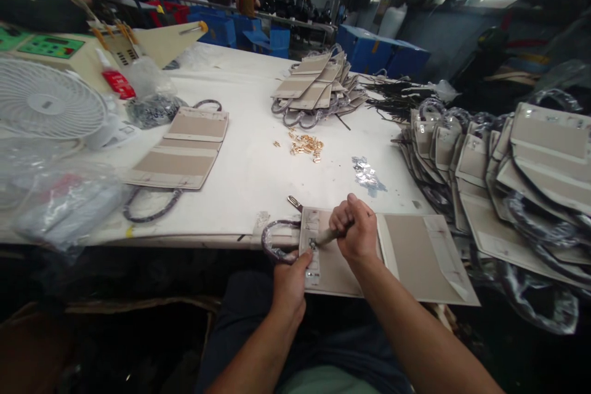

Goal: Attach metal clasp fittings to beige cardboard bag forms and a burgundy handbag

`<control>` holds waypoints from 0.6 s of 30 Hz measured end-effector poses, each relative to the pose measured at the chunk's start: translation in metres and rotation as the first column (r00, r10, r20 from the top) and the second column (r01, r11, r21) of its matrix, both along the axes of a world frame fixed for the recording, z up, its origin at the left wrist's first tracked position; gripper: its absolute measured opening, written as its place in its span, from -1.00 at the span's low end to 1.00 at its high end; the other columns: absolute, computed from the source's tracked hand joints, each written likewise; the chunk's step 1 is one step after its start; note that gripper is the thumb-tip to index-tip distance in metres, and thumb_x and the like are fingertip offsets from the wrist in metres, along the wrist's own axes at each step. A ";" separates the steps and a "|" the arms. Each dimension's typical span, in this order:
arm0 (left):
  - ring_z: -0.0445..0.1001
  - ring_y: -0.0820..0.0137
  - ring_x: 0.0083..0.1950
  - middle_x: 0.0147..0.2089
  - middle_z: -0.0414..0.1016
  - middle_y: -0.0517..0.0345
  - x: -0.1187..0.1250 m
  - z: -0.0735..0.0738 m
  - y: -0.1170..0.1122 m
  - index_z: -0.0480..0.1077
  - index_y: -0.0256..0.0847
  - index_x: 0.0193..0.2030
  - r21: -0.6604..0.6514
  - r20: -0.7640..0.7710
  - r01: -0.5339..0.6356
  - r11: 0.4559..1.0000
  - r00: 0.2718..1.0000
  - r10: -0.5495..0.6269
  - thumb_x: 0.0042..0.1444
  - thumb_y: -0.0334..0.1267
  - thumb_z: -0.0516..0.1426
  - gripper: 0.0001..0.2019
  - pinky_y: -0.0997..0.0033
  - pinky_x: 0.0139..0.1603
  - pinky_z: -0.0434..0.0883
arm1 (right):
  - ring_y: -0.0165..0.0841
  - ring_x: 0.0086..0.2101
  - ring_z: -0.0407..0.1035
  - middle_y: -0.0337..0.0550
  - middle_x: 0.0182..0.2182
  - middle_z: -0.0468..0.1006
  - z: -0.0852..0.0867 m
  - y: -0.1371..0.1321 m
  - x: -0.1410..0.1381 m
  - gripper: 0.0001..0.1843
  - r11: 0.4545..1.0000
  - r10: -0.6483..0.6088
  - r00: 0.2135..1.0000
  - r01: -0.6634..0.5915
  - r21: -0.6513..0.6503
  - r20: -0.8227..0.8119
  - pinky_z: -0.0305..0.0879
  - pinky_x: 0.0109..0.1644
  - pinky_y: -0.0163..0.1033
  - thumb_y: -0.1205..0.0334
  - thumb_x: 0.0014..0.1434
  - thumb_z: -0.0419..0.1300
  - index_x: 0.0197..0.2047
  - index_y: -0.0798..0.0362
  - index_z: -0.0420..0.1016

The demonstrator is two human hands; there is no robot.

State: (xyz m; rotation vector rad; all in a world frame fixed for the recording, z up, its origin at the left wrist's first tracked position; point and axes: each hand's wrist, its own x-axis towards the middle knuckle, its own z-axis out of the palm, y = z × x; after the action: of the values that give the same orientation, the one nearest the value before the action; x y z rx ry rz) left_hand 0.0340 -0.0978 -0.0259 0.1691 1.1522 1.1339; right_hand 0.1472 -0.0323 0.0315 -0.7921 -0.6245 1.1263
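Right forearm (410,320) foremost, hand (357,231) gripping tool (327,236); fan label (47,104) blurred.

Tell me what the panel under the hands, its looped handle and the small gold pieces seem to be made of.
Panel: matt beige, perhaps stiffened fabric or board; it barely sags past the table edge.
Looped handle: dark core, material unclear, in apparently clear plastic film with glossy highlights.
Gold pieces: probably polished metal, given bright glints; coated plastic possible.

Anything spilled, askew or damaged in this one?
Nothing looks plainly damaged. A couple of gold fittings lie astray left of their loose heap, and the panel being worked overhangs the front edge of the white table.
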 end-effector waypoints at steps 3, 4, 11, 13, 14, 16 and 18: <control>0.63 0.19 -0.46 -0.46 0.64 -0.01 -0.001 0.000 0.001 0.63 -0.37 -0.30 0.002 0.003 0.000 1.000 1.000 0.000 -0.24 -0.24 0.43 -0.67 0.32 -0.40 0.55 | -0.50 -0.68 0.05 -0.43 -0.69 0.12 -0.005 -0.004 -0.006 -0.46 0.999 0.002 0.996 -0.005 0.037 0.090 0.03 -0.59 -0.31 0.04 0.30 0.29 -0.59 0.00 0.14; 0.62 0.20 -0.46 -0.46 0.64 0.00 -0.001 0.001 0.001 0.63 -0.37 -0.30 0.007 -0.001 0.002 1.000 1.000 -0.002 -0.24 -0.24 0.44 -0.67 0.32 -0.40 0.55 | -0.49 -0.67 0.08 -0.41 -0.69 0.15 -0.005 -0.005 -0.010 -0.46 0.998 0.013 0.984 -0.022 0.052 0.176 0.05 -0.57 -0.30 0.04 0.32 0.28 -0.59 0.00 0.16; 0.61 0.20 -0.47 -0.47 0.63 -0.01 -0.004 0.006 0.000 0.62 -0.38 -0.30 0.057 -0.031 0.014 0.998 0.999 -0.012 -0.24 -0.20 0.42 -0.66 0.33 -0.42 0.53 | -0.47 -0.61 0.11 -0.33 -0.70 0.24 0.021 0.006 -0.032 -0.40 0.955 0.272 0.664 -0.277 -0.109 0.696 0.02 -0.50 -0.28 -0.07 0.32 0.25 -0.65 0.03 0.25; 0.61 0.20 -0.48 -0.47 0.63 -0.03 -0.004 0.005 0.000 0.63 -0.40 -0.29 0.062 -0.030 0.013 0.998 0.999 -0.011 -0.23 -0.19 0.42 -0.65 0.30 -0.41 0.54 | -0.48 -0.61 0.08 -0.34 -0.71 0.19 0.031 0.010 -0.035 -0.39 0.945 0.305 0.647 -0.298 -0.137 0.699 -0.01 -0.50 -0.28 -0.09 0.33 0.23 -0.66 0.03 0.22; 0.60 0.21 -0.48 -0.47 0.63 -0.03 -0.004 0.005 -0.001 0.63 -0.41 -0.30 0.062 -0.033 0.008 0.998 0.999 -0.006 -0.23 -0.20 0.43 -0.65 0.30 -0.40 0.54 | -0.48 -0.61 0.07 -0.35 -0.71 0.17 0.034 0.011 -0.037 -0.39 0.940 0.313 0.641 -0.313 -0.134 0.701 -0.01 -0.50 -0.28 -0.08 0.33 0.22 -0.66 0.02 0.21; 0.59 0.24 -0.49 -0.48 0.62 -0.02 -0.004 0.003 -0.001 0.62 -0.40 -0.34 0.058 -0.046 -0.011 0.998 0.999 0.014 -0.25 -0.21 0.45 -0.67 0.33 -0.43 0.52 | -0.48 -0.59 0.04 -0.36 -0.69 0.13 0.036 0.010 -0.043 -0.40 0.923 0.334 0.606 -0.365 -0.120 0.722 -0.03 -0.49 -0.29 -0.06 0.32 0.21 -0.65 0.02 0.16; 0.58 0.27 -0.50 -0.48 0.61 0.00 -0.004 0.002 -0.001 0.60 -0.38 -0.38 0.046 -0.063 -0.037 0.998 0.997 0.040 -0.27 -0.23 0.46 -0.69 0.37 -0.45 0.49 | -0.50 -0.57 0.00 -0.36 -0.66 0.08 0.034 0.008 -0.048 -0.41 0.897 0.351 0.534 -0.427 -0.113 0.769 -0.05 -0.48 -0.29 -0.02 0.32 0.20 -0.64 0.03 0.11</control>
State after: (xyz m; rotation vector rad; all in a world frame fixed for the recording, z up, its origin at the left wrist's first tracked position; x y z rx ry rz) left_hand 0.0300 -0.0991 -0.0237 0.2201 1.1918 1.1958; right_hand 0.0992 -0.0244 0.0658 -1.0993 -1.6617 1.1098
